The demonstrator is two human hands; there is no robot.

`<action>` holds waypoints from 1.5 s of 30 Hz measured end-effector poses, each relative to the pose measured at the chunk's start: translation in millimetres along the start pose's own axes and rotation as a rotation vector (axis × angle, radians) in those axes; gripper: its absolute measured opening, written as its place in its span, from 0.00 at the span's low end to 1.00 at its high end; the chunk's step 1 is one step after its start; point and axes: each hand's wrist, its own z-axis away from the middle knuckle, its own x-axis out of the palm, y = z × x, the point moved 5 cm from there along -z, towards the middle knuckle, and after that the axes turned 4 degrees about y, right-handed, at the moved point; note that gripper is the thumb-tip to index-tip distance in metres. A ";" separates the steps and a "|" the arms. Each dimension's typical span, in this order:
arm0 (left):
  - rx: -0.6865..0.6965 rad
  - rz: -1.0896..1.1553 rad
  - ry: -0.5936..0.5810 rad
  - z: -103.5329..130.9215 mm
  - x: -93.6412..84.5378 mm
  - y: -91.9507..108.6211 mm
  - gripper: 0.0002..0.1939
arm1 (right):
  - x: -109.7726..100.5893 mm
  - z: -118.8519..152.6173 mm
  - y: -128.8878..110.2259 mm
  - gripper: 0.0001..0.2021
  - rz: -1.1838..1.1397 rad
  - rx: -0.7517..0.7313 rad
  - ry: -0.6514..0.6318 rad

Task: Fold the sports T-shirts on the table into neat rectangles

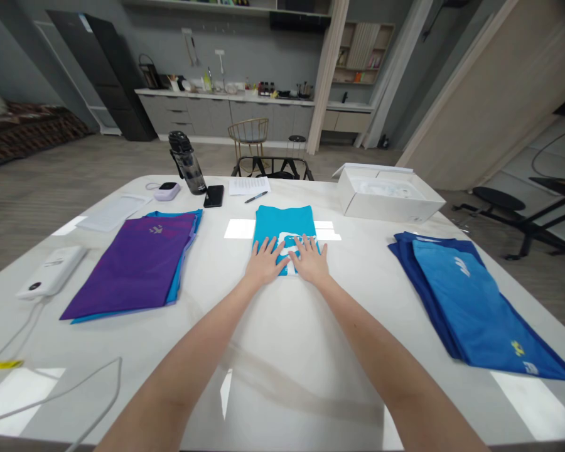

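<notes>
A folded turquoise cloth (284, 220) with a white print lies flat in the middle of the white table. My left hand (265, 260) rests on its near left part, fingers spread and pointing away from me. Beside it, my right hand (311, 258) lies on the near right part with its fingers also apart. Both palms face down and neither hand grips anything. The hands cover part of the print. A purple cloth (139, 267) tops a stack at the left, and a blue cloth (466, 295) lies on darker blue ones at the right.
An open white box (386, 204) stands at the back right of the table (282, 364). Toward the back left are a bottle (187, 164), a phone (213, 196), a pen (256, 197) and papers (249, 185). A white device (51, 273) with a cable sits far left.
</notes>
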 end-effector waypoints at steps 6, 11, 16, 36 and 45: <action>0.013 0.006 -0.020 20.2 -0.4 2.3 0.36 | -0.1 23.5 1.0 0.32 -0.003 -0.058 -0.044; 0.045 0.017 -0.060 38.1 -6.6 -2.5 0.38 | -3.8 41.4 13.0 0.32 0.013 -0.059 -0.076; 0.020 0.052 -0.156 70.4 -16.3 -26.7 0.34 | -6.5 64.9 38.7 0.32 -0.056 -0.103 -0.117; 0.030 -0.176 0.019 91.9 -50.7 -21.9 0.18 | -35.4 102.0 47.8 0.14 -0.125 0.090 0.087; 0.123 -0.132 -0.051 158.6 -62.4 -7.7 0.13 | -41.8 168.7 40.4 0.13 -0.210 -0.075 0.074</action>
